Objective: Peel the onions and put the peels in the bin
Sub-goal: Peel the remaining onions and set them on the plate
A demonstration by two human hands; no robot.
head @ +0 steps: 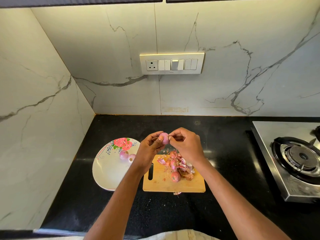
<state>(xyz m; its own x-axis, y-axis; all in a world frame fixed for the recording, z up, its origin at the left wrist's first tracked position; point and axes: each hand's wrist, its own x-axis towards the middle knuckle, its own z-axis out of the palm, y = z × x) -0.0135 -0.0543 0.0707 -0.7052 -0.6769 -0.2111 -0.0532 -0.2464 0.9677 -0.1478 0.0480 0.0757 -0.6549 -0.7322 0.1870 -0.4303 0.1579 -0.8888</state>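
Just below the middle of the frame, both hands meet above the far edge of a wooden cutting board (161,184). The left hand (150,149) has its fingers and thumb curled round a small pink onion (164,138), holding it up off the board. The right hand (186,143) comes in from the right with its fingertips pinched together against the onion's right side, seemingly on a bit of skin, though the piece is too small to make out for sure.

On the board below the hands lies a heap of onion peels (184,166), pink and papery, with a few unpeeled onions mixed in; one unpeeled onion (175,176) sits at the near edge of the heap. A stray scrap of peel (177,193) lies on the black worktop (155,213) just off the board's near edge.

Left of the board, touching or nearly so, is a white plate (107,174) with a red rose print, carrying two peeled onions (127,156) side by side near its right rim. At the right edge of the frame stands a steel gas stove (297,163). A switch panel (172,63) is set in the marble wall above.
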